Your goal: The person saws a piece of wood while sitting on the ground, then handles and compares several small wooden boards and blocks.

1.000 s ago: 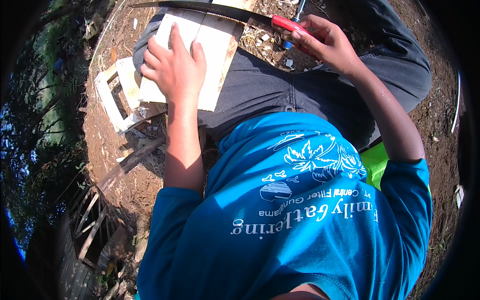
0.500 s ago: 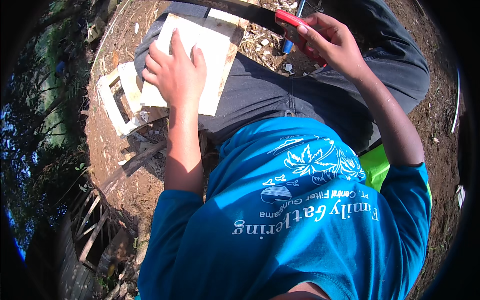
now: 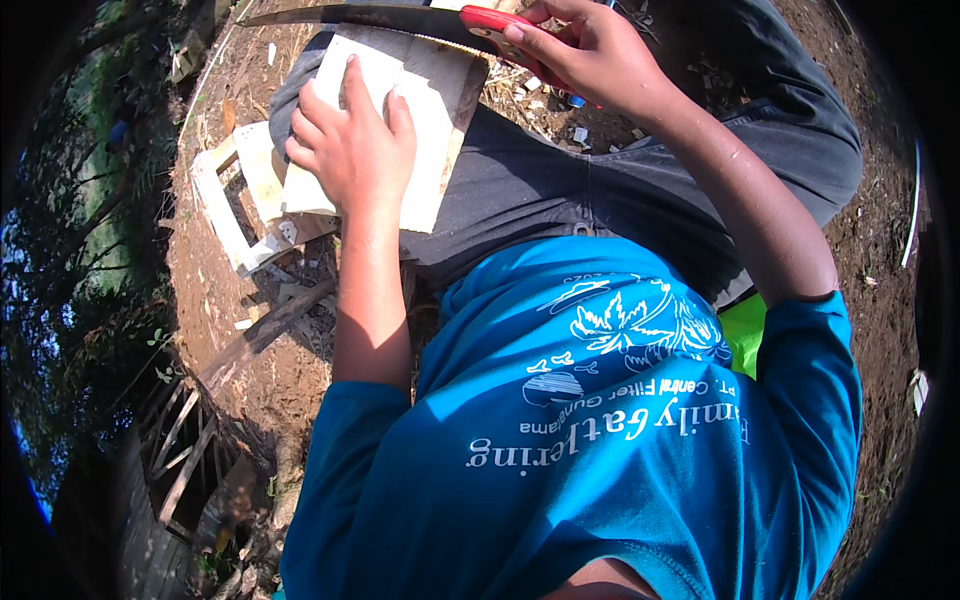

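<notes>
My left hand (image 3: 355,145) lies flat on a pale wooden board (image 3: 425,190), its fingers spread and pointing away from me. The board rests over my left leg. In my right hand (image 3: 600,55) is the red handle of a handsaw (image 3: 375,17), with the fingers wrapped round it. The dark, toothed blade reaches left across the far end of the board, its tip past the board's left side. Whether the teeth sit in a cut in the wood, I cannot tell.
A small wooden frame (image 3: 225,205) with a rectangular opening lies on the ground left of the board. Wood chips (image 3: 530,95) are scattered on the soil between my legs, near a blue object (image 3: 576,101). A stick (image 3: 265,335) lies beside my left forearm.
My right hand has moved to the left with the saw, so the blade's tip now shows beyond the board. My left hand and the board have hardly moved.
</notes>
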Demonstrator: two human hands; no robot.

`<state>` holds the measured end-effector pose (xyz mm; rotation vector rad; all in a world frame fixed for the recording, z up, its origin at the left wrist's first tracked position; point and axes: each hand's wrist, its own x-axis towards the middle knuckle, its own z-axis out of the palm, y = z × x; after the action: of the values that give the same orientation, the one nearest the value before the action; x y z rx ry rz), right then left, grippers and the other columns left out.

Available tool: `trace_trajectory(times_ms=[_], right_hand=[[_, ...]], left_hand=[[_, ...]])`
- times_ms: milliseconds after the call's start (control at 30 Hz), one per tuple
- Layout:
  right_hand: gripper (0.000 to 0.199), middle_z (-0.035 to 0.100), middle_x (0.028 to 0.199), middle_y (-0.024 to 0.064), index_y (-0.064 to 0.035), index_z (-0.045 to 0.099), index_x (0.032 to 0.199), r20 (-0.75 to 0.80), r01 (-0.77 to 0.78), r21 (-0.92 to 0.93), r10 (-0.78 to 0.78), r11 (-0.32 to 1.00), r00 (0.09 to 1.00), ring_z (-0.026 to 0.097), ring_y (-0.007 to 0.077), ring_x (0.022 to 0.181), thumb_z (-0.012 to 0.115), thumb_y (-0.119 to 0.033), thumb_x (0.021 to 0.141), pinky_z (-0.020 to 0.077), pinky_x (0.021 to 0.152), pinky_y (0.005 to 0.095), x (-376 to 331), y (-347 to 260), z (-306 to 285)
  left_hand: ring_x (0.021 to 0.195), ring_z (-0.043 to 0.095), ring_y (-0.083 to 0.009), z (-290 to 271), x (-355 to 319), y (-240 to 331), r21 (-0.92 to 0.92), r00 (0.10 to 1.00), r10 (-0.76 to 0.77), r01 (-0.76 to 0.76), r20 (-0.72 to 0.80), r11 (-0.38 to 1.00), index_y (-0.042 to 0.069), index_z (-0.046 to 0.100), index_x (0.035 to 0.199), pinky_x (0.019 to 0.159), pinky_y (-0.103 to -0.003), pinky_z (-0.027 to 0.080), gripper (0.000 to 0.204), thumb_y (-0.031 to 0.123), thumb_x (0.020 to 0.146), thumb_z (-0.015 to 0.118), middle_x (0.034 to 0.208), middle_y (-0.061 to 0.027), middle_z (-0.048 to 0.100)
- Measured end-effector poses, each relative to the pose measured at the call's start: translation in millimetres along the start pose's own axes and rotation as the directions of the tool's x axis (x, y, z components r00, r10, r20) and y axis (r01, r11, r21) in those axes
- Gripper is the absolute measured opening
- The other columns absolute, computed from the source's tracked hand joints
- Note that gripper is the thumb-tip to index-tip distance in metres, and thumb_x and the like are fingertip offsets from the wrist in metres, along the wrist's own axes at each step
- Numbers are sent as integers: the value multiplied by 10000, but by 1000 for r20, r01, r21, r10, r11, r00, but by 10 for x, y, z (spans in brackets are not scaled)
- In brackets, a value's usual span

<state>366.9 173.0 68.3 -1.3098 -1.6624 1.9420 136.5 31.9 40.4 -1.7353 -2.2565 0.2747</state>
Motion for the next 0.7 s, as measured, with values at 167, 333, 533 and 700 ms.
trace_trajectory(times_ms=[167, 333, 533, 700], right_hand=[[305, 654, 709, 45, 8, 679, 1059, 6, -27, -67, 28, 997, 1000, 567, 99, 582, 671, -294, 1010, 438, 516, 283, 35, 18, 9], [303, 674, 778, 55, -21, 672, 1065, -3, 123, -4, -123, 992, 992, 618, 113, 686, 722, -303, 966, 488, 605, 293, 20, 420, -20], [378, 672, 849, 33, -9, 640, 1113, 41, 161, 1, -161, 987, 986, 620, 75, 767, 711, -358, 986, 507, 677, 246, -225, 1022, -216], [318, 627, 847, -15, -17, 638, 1087, 53, 133, 44, -135, 990, 989, 546, 39, 746, 694, -319, 1004, 428, 607, 232, -444, 1235, -393]], left_hand=[[1249, 451, -389, -4, 5, 1, -3, 1000, 0, 0, 2, 1000, 190, 552, 1442, 1025, -542, 295, 577, 436, 927, 637, 1392, -250, 458], [1242, 451, -396, 13, -10, -3, -4, 1000, 12, -12, -14, 1000, 171, 567, 1430, 1018, -552, 299, 573, 436, 927, 639, 1383, -258, 461], [1241, 449, -396, -6, -17, -2, 12, 1000, 10, -10, -2, 1000, 170, 559, 1445, 1015, -559, 303, 588, 443, 930, 640, 1388, -260, 454], [1243, 448, -394, -10, -13, 9, 14, 1000, 7, -7, 4, 1000, 180, 557, 1448, 1021, -557, 303, 584, 439, 931, 640, 1395, -256, 449]])
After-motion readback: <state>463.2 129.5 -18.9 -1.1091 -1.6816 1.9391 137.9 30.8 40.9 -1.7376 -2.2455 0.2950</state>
